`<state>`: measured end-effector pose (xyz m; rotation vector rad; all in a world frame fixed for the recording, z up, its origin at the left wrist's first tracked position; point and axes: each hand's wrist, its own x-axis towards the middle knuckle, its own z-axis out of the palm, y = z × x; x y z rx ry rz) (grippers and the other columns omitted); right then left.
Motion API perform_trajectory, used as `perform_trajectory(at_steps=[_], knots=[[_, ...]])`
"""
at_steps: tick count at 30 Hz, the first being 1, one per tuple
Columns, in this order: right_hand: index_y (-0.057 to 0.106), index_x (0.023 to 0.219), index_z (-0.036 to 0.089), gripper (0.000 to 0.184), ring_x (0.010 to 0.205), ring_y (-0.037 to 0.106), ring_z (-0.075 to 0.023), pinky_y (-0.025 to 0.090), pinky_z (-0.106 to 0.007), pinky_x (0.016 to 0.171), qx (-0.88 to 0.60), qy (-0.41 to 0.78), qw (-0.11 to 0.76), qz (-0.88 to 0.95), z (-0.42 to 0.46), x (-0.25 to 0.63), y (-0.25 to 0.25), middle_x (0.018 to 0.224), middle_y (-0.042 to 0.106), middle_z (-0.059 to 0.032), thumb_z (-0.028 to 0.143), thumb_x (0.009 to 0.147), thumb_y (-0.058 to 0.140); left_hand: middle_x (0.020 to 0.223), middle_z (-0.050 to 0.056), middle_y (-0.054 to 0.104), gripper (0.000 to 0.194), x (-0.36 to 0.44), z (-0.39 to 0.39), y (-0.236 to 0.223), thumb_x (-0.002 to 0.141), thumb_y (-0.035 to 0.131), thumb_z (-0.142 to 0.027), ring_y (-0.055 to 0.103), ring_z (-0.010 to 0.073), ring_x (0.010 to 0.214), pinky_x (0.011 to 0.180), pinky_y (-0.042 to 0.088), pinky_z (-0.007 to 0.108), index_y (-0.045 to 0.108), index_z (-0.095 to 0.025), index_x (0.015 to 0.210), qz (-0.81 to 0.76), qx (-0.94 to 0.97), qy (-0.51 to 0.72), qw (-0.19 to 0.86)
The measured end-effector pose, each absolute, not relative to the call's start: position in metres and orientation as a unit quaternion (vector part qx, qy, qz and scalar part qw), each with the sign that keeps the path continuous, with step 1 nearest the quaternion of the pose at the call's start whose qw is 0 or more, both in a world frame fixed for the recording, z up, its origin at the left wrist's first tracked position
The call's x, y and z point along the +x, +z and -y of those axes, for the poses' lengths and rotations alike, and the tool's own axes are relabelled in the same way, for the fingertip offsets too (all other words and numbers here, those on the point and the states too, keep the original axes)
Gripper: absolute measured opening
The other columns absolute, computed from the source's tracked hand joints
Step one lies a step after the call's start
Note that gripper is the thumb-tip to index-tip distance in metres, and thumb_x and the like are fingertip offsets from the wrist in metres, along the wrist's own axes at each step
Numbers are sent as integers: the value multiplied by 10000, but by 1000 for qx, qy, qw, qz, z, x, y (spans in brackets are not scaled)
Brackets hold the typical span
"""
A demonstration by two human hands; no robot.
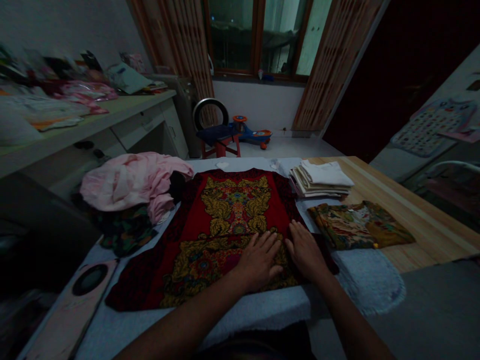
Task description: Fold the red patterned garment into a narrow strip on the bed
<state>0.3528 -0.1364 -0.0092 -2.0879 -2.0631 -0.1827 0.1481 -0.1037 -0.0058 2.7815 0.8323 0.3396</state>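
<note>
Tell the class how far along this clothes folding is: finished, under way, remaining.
Finished: the stack of folded white cloths and a folded floral garment. Under way: the left hand and right hand smooth the red patterned garment. Remaining: the crumpled pink garment.

The wooden table (423, 225) is spread with a pale blue cloth (240, 315), with a white tufted mat (369, 282) at its right edge. A red garment with gold floral print (228, 210) lies flat on the cloth. Just left of it, a crumpled pink garment (127, 182) sits over a dark floral cloth (123, 232). Beyond, a stack of folded white cloths (320, 179) rests at the blue cloth's far edge, and a folded floral cloth (356, 226) lies on the wood. Along the left wall, a second table (86, 120) carries heaped packets and papers (86, 90). A red stool (217, 137) and a blue ride-on toy (253, 134) stand on the floor (288, 147).
</note>
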Motion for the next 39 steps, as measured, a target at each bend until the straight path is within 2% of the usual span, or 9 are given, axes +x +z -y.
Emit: perform_trajectory(at_steps=[9, 13, 15, 18, 20, 26, 30, 36, 39], knots=[[411, 1451, 80, 682, 1416, 311, -332, 299, -461, 1120, -758, -70, 36, 647, 124, 368, -24, 1547, 321, -194, 530, 940, 383, 1606, 68, 255, 665, 86, 90, -5, 934, 406, -599, 209, 272, 1480, 1189, 196, 497, 307, -268, 1501, -377, 917, 94, 88], [490, 1379, 63, 668, 1330, 425, -354, 333, -467, 1084, -761, -66, -15, 645, 112, 370, -7, 1455, 438, -230, 539, 917, 411, 1561, 83, 356, 587, 29, 80, 5, 946, 459, -490, 299, 276, 1443, 1159, 261, 517, 357, -256, 1475, -450, 885, 83, 82], [550, 1309, 81, 597, 1301, 441, -379, 342, -499, 1059, -760, -73, -26, 645, 100, 365, 3, 1388, 504, -227, 504, 901, 450, 1498, 89, 449, 482, -2, 69, 11, 961, 447, -391, 390, 255, 1387, 1130, 328, 470, 439, -234, 1417, -490, 862, 105, 84], [540, 1310, 80, 524, 1322, 421, -349, 324, -460, 1078, -727, -75, 4, 683, 74, 345, 14, 1420, 484, -211, 392, 893, 479, 1312, 121, 592, 356, -44, 43, 19, 940, 414, -221, 531, 237, 1230, 1062, 403, 399, 579, -170, 1252, -594, 790, 142, 51], [540, 1308, 83, 491, 1324, 422, -322, 332, -429, 1074, -700, -56, 25, 712, 56, 326, 16, 1423, 491, -197, 340, 895, 472, 1180, 137, 640, 320, -65, 23, 23, 910, 430, -186, 584, 237, 1133, 1011, 434, 362, 617, -139, 1164, -665, 734, 133, 38], [531, 1323, 126, 459, 1332, 411, -285, 312, -430, 1082, -679, -36, 82, 728, 18, 279, 1, 1453, 469, -159, 346, 929, 449, 1070, 97, 671, 209, -82, -17, 24, 865, 555, -363, 633, 234, 1001, 831, 470, 303, 642, -187, 940, -726, 674, 111, 75], [514, 1343, 144, 456, 1346, 385, -287, 310, -461, 1075, -696, -51, 108, 708, 14, 277, -14, 1461, 464, -150, 361, 956, 411, 888, 51, 681, 141, -82, -24, 24, 838, 568, -333, 643, 207, 853, 705, 433, 273, 597, -199, 807, -745, 647, 117, 111], [517, 1349, 137, 471, 1342, 385, -290, 305, -458, 1083, -693, -55, 124, 708, 14, 282, -22, 1467, 462, -137, 363, 952, 401, 795, 10, 653, 117, -91, -31, 19, 843, 533, -275, 617, 150, 727, 651, 429, 234, 583, -176, 880, -729, 624, 216, 183], [525, 1341, 147, 468, 1341, 383, -285, 305, -461, 1082, -693, -52, 133, 707, 13, 282, -23, 1460, 470, -136, 362, 943, 408, 843, 27, 671, 147, -91, -31, 18, 825, 545, -231, 637, 159, 764, 674, 452, 236, 593, -165, 947, -735, 614, 219, 185]])
